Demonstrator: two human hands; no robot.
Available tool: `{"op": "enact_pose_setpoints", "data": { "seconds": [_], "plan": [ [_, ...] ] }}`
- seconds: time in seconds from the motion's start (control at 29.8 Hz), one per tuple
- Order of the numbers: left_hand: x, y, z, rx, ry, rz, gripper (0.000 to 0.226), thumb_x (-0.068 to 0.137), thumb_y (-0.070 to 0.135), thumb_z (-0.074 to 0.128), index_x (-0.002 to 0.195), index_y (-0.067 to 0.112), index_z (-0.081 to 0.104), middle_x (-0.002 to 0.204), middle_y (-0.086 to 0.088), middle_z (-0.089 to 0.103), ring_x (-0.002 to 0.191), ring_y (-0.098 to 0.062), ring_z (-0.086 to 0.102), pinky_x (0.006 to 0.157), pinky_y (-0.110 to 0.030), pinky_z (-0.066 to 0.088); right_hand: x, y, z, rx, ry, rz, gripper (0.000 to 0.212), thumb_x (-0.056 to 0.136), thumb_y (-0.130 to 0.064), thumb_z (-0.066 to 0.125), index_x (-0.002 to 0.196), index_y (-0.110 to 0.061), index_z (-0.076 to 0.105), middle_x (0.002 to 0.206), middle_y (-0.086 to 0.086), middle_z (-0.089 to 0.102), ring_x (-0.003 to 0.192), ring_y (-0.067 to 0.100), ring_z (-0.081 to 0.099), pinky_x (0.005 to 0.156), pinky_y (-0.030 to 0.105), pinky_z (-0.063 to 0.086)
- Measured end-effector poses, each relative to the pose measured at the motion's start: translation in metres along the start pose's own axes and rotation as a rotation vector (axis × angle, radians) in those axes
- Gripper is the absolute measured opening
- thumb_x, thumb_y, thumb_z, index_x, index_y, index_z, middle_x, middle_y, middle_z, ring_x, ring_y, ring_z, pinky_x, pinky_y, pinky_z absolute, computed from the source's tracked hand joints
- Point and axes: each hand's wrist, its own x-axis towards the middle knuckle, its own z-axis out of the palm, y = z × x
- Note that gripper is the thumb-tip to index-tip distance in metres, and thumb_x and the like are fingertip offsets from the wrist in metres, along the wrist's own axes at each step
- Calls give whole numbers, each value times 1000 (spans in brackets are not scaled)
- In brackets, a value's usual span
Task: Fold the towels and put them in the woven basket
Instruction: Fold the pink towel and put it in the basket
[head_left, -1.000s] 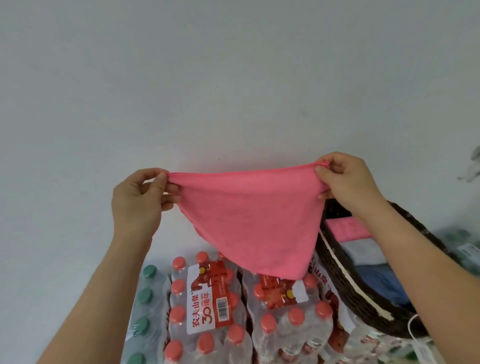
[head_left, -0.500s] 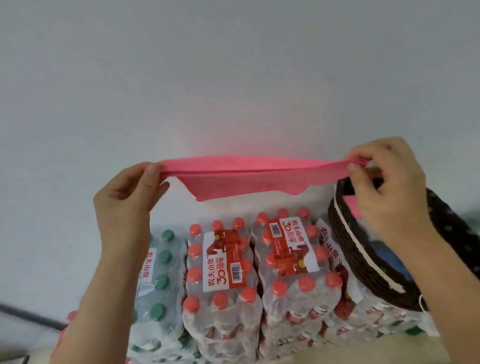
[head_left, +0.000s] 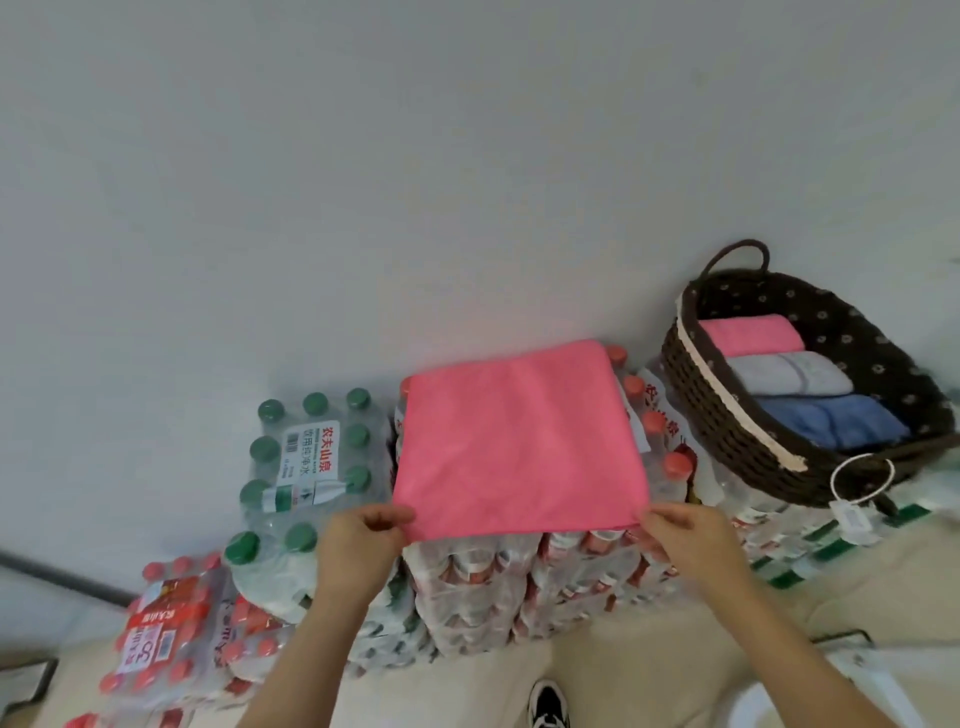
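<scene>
A pink towel (head_left: 519, 441) lies spread flat on top of packs of red-capped water bottles (head_left: 524, 582). My left hand (head_left: 358, 545) pinches its near left corner and my right hand (head_left: 685, 535) pinches its near right corner. To the right stands the dark woven basket (head_left: 727, 441) with a handle at the back. Inside it lie three folded towels: a pink one (head_left: 748, 336), a grey one (head_left: 789, 376) and a blue one (head_left: 831, 423).
A pack of green-capped bottles (head_left: 306, 457) stands left of the towel, with more red-capped packs (head_left: 166, 629) lower left on the floor. A white tag on a ring (head_left: 857, 493) hangs at the basket's front. A plain wall rises behind. My shoe (head_left: 548, 706) shows at the bottom.
The towel was held stretched in the air between both hands; it now lies flat on the bottle packs. Both hands have come down and toward me, still holding its corners.
</scene>
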Motion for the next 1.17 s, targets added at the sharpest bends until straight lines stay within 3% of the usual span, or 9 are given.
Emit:
{"op": "enact_pose_setpoints", "data": {
  "seconds": [0.13,0.27,0.4,0.54,0.67,0.81,0.91,1.01,1.17],
  "plan": [
    [-2,-2,-1,-99,-11,4,29,81,-8,64,79,19,74,87,-6,73,77,-19,70,80,-34,57,-11,0,12,213,124,118,4,84,-6,70,84,-9,72,74,9,73,66,19,67,62,27,52],
    [-8,-7,-6,-312,-39,-21,20,86,-8,61,90,8,72,87,-14,72,75,-21,69,66,-19,57,-16,8,20,528,156,288,16,85,3,65,99,-5,63,87,15,69,73,21,62,58,26,48],
    [-7,-12,-7,-325,-29,25,20,89,-6,57,98,6,70,86,-15,70,72,-21,64,61,-12,55,-21,9,26,921,87,389,10,89,-1,61,98,-5,63,74,8,63,63,13,56,45,15,44],
    [-7,-16,-2,-361,-68,2,20,92,-6,54,98,5,70,86,-17,67,72,-21,62,64,-15,56,-26,16,32,1030,94,436,5,93,-5,57,95,-5,61,66,6,59,52,9,51,42,16,41],
    [-8,-21,0,-379,-134,-42,25,95,-4,49,95,6,71,76,-15,57,64,-17,53,64,-24,50,-28,11,31,1244,28,474,13,95,-5,53,105,2,59,92,17,66,80,21,63,56,27,59],
    [-9,-19,1,-424,-173,-158,31,96,-3,41,93,2,72,75,-15,60,63,-20,51,64,-30,42,-31,1,38,1426,-35,505,17,98,-8,46,108,0,59,107,22,66,104,30,62,71,42,59],
    [-11,-11,2,-460,-212,-201,20,92,3,52,94,2,72,85,-14,67,73,-25,57,68,-31,46,-30,1,45,1438,-29,491,17,96,-10,50,108,-3,59,105,18,65,101,26,61,70,36,60],
    [-12,-8,3,-436,-205,-205,10,85,2,64,92,3,72,90,-15,69,76,-24,62,72,-30,51,-29,-2,46,1354,-11,507,10,92,-8,56,100,-3,61,90,13,63,76,17,57,52,22,56],
    [-12,-3,-5,-509,-237,-248,23,90,-11,51,98,-1,70,95,-20,68,77,-23,68,65,-22,58,-33,-5,44,1026,80,389,5,89,-4,60,91,-8,56,71,6,54,56,10,44,43,18,43]
  ]
}}
